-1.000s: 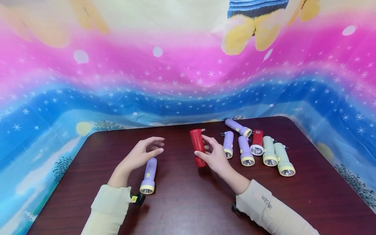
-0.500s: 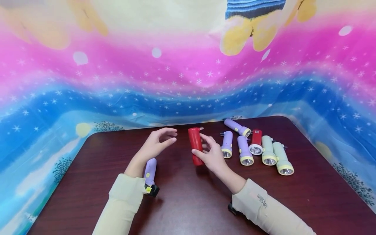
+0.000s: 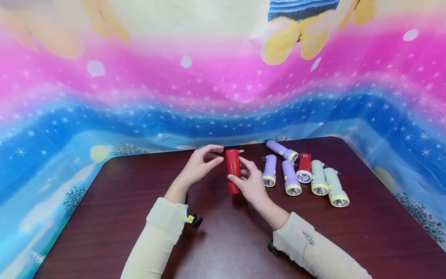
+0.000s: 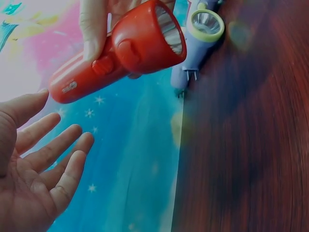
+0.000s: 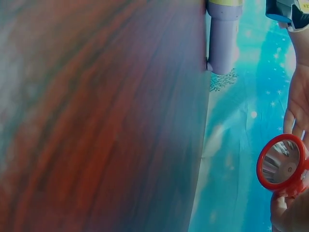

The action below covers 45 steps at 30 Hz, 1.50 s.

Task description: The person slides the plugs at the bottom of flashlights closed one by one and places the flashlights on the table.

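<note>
Holds the red torch [image 3: 233, 170] up over the worktop [image 3: 223, 240], near the middle, with the right hand [image 3: 251, 184]. Grips with the thumb across the near side and the fingers round behind. Keeps the lamp end low and the tail end high, with only a small lean.

Now brings the left hand [image 3: 203, 164] over from the left, a bit higher than before and much closer to the red torch, right by the tail end. Grasps nothing with the left hand: just holds it out with loose, spread fingers. Cannot tell about the left thumb, maybe touching the tail, maybe just beside. Hardly moves the right hand or the red torch in this time. Seems to mean both hands at work around one torch, with all the weight on the right side.

Also hides most of the lone lilac torch [image 5: 224, 41] behind the left arm [image 3: 163, 228] in the head view. Leaves three lilac torches [image 3: 291, 178], two green torches [image 3: 318, 178] and a small red torch [image 3: 304, 166] lying in a bunch to the right, same as before, away from both hands.
</note>
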Each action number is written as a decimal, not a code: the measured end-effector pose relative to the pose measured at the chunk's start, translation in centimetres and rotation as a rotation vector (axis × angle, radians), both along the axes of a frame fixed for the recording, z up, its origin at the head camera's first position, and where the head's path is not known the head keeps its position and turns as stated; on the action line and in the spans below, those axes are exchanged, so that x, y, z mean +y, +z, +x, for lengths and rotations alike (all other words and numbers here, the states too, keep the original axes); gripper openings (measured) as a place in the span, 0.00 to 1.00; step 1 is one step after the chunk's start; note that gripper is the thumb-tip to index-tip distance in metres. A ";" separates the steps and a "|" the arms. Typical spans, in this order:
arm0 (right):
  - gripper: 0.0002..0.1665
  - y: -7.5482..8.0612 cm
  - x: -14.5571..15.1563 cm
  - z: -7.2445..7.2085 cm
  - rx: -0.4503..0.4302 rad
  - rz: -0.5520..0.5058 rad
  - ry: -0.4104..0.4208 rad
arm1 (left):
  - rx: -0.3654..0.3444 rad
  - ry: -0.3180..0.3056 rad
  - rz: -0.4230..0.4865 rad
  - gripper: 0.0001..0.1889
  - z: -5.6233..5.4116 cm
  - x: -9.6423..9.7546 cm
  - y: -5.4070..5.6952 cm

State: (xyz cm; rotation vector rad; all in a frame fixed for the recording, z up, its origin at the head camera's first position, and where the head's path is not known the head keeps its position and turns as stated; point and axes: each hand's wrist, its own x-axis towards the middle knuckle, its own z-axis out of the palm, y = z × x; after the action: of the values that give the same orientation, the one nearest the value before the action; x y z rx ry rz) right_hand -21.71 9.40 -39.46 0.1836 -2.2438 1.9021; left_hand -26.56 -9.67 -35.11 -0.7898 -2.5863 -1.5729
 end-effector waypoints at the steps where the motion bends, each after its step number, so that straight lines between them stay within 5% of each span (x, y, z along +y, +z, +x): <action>1: 0.39 0.0 0.0 0.0 0.010 -0.011 -0.003 | -0.001 -0.001 0.002 0.22 -0.1 0.2 0.0; 15: 0.37 -0.4 -0.3 -0.1 0.032 -0.037 -0.009 | -0.006 -0.047 0.019 0.24 -0.5 2.2 -0.2; 45: 0.37 0.0 -0.4 0.2 0.049 -0.011 0.011 | -0.026 -0.105 0.035 0.24 -0.1 2.0 0.0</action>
State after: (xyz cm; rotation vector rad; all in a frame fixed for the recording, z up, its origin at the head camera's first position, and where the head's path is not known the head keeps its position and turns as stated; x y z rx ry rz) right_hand -21.53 8.96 -39.46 0.2387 -2.2047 1.8943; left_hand -26.70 -7.67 -35.10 -0.9232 -2.5667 -1.6618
